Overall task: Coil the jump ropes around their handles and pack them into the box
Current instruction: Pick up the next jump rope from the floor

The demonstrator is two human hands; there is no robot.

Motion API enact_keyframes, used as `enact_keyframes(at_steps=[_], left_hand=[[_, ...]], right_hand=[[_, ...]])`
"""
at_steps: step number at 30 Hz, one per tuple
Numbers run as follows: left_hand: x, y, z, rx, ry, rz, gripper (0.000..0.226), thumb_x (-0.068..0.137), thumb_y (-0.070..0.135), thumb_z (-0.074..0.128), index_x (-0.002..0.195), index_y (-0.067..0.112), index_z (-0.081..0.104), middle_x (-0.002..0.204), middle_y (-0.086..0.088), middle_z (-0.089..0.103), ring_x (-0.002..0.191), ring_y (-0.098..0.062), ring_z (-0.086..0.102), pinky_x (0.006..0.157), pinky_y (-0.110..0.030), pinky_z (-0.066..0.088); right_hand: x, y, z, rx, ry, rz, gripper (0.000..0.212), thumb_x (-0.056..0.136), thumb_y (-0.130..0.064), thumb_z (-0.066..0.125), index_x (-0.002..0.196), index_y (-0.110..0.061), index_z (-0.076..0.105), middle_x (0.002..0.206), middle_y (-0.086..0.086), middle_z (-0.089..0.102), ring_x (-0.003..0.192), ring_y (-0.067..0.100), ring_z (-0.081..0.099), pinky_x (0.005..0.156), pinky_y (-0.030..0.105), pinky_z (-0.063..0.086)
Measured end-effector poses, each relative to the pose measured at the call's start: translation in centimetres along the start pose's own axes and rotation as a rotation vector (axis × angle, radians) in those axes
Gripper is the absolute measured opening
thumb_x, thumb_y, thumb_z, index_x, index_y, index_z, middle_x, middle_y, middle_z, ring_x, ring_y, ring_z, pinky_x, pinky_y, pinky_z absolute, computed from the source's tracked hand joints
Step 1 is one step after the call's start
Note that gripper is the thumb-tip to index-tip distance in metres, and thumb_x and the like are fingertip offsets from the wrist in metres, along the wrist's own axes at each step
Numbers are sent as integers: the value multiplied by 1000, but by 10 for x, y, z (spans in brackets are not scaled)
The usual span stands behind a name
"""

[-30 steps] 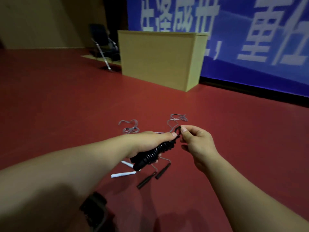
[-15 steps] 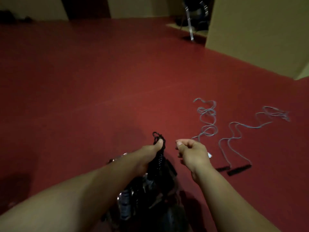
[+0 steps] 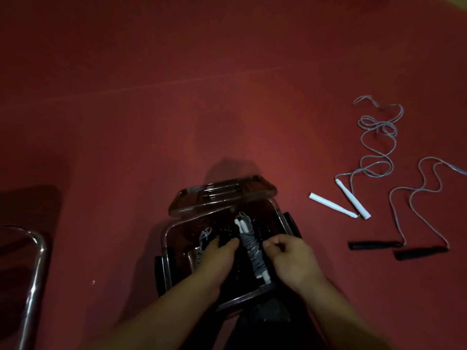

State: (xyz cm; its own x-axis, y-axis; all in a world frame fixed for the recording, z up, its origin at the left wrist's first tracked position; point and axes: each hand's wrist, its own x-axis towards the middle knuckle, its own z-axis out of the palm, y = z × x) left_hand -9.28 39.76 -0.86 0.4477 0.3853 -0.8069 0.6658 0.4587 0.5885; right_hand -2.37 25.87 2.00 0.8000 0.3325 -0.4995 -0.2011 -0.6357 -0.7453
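A clear plastic box (image 3: 164,251) stands open on the red floor, its lid (image 3: 222,193) tipped back. Inside lie a grey rope coiled on white handles (image 3: 251,251) and another grey coil (image 3: 203,236) at the left. My left hand (image 3: 217,253) is down in the box and grips the black coiled jump rope (image 3: 237,265), which is mostly lost in the dark. My right hand (image 3: 290,256) hovers over the box's right side with fingers curled, holding nothing. Two uncoiled ropes lie to the right: one with white handles (image 3: 352,199), one with black handles (image 3: 374,245).
A chrome chair frame (image 3: 35,261) stands at the left edge. The loose grey cords (image 3: 376,137) sprawl across the floor at the right. My dark trouser leg (image 3: 270,317) is just below the box. Bare red floor lies beyond the box.
The view has dropped from the room to the box. My left hand has carried the black coiled rope down into the box; my right hand has let go of its end.
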Motion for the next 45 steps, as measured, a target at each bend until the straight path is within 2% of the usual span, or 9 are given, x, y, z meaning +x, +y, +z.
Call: enact_keyframes(at_steps=[2, 6, 11, 16, 19, 23, 27, 37, 45], left_hand=[[-1, -1, 10, 111, 113, 90, 25, 93, 20, 58, 118, 21, 60, 102, -2, 70, 90, -19, 68, 74, -31, 55], [-13, -8, 13, 501, 289, 428, 72, 87, 23, 63, 150, 15, 31, 156, -5, 30, 142, -20, 30, 118, -35, 25], [-23, -3, 28, 562, 257, 767, 63, 85, 17, 70, 141, 23, 43, 152, 3, 32, 139, -7, 27, 113, -21, 21], [-24, 22, 53, 533, 136, 985, 50, 85, 26, 69, 129, 36, 49, 143, 19, 38, 134, 6, 32, 104, 0, 21], [-26, 27, 89, 473, -57, 953, 35, 85, 30, 71, 114, 42, 57, 122, 20, 57, 114, 3, 54, 95, -11, 41], [-19, 19, 146, 591, -281, 769, 15, 82, 32, 75, 95, 33, 65, 96, 18, 67, 91, 8, 61, 80, -8, 42], [12, 2, 228, 895, -465, 598, 23, 82, 37, 75, 97, 23, 64, 99, 4, 68, 93, -13, 64, 87, -26, 48], [70, -43, 374, 1374, -234, 899, 76, 69, 77, 60, 123, 23, 61, 123, -6, 58, 123, -31, 46, 106, -37, 36], [58, -83, 429, 1499, -189, 1007, 59, 80, 59, 65, 122, 19, 52, 125, -8, 53, 119, -30, 45, 100, -37, 38]], right_hand=[[8, 1, 1, 127, 14, 82, 18, 96, -23, 59, 82, -16, 70, 68, 1, 71, 55, 14, 63, 50, 20, 50], [13, -5, -7, 431, 55, 147, 23, 97, -27, 57, 87, -9, 67, 70, 6, 67, 51, 16, 57, 43, 24, 46], [30, 12, -32, 485, 339, 89, 38, 93, -38, 62, 69, -8, 64, 51, 1, 58, 46, 14, 49, 47, 25, 43], [27, 66, -68, 502, 361, 150, 42, 90, -40, 66, 64, -8, 61, 52, 8, 54, 49, 20, 48, 50, 28, 44], [19, 107, -108, 411, 500, 237, 43, 90, -38, 66, 67, -2, 67, 50, 2, 58, 49, 14, 48, 52, 25, 42], [24, 135, -145, 492, 603, 350, 45, 91, -41, 63, 63, -6, 66, 55, 6, 60, 48, 18, 50, 54, 30, 42], [36, 157, -186, 515, 659, 349, 42, 94, -40, 59, 67, -10, 66, 59, 6, 60, 47, 18, 50, 44, 22, 38], [12, 248, -219, 469, 725, 508, 52, 94, -46, 52, 59, -9, 65, 57, 8, 68, 53, 26, 60, 60, 34, 45], [-18, 287, -240, 432, 748, 519, 55, 95, -47, 50, 63, -6, 66, 59, 10, 69, 60, 32, 66, 61, 39, 48]])
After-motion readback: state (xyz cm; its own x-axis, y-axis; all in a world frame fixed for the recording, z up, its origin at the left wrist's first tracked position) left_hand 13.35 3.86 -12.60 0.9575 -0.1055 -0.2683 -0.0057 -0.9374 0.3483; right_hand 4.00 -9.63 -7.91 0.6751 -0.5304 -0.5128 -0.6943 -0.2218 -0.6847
